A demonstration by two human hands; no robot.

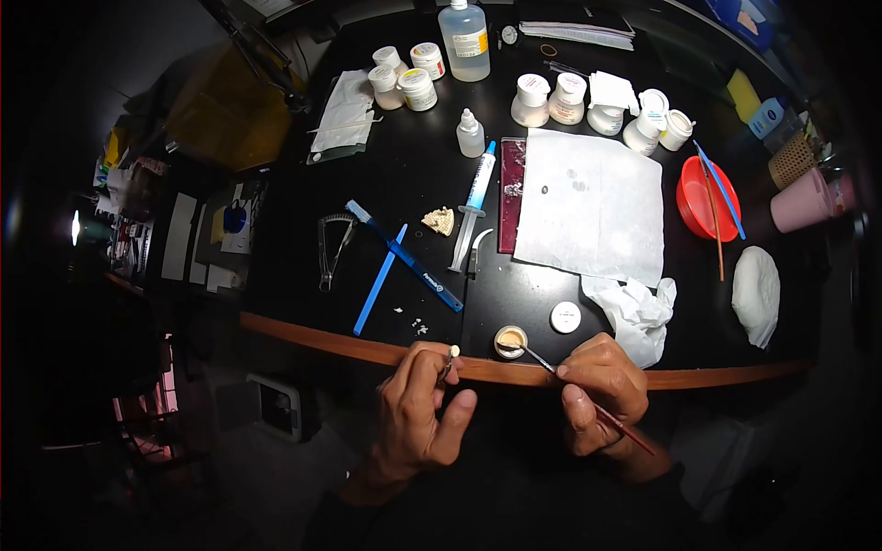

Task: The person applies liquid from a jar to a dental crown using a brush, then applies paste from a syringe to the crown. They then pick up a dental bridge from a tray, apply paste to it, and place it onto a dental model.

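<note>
My left hand (423,404) is closed just over the table's front edge, with a small tooth-coloured dental crown (455,351) at its fingertips. Whether a metal holder sits between the fingers and the crown is hard to make out. In my right hand (602,390) is a thin brush (617,422) with a reddish-brown handle, pinched between thumb and fingers. Its tip dips into a small open jar (511,342) of cream-coloured paste near the edge. A white round lid (565,317) lies beside the jar, and crumpled tissue (634,317) is beyond my right hand.
A white sheet (593,207) covers much of the dark table. Left of it lie a syringe (476,197), a toothbrush (409,262), a blue stick (379,280) and a tooth model (439,220). Several white jars (531,99) stand behind; a red bowl (695,216) is right.
</note>
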